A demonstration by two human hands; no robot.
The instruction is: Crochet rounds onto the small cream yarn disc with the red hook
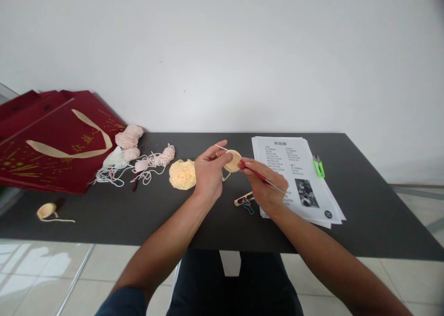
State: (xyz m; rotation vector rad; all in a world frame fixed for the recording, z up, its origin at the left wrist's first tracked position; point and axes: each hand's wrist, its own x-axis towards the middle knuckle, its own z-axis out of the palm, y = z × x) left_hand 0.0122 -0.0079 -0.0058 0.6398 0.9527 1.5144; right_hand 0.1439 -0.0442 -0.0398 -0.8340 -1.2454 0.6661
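Note:
Between my hands is a small round piece of pale yellow crochet (233, 161), pinched at its left edge by my left hand (210, 170). A strand of yarn appears to run over the left fingers. My right hand (265, 184) grips a crochet hook (257, 173) with a red handle, its thin tip pointing up and left across the crochet piece. Just left of my left hand sits a ball of yellow yarn (182, 174). Below the hands lies a small pin-like holder (243, 199) with a bit of teal thread; its exact kind is unclear.
Printed sheets (277, 156) are stacked under and beside my right hand, with green thread snips (318, 167) on their edge. Dark red gift bags (58, 140), pink yarn (129, 136) and white yarn (116, 158) are at the left. A small cream crocheted cup (46, 210) lies near the table's left front.

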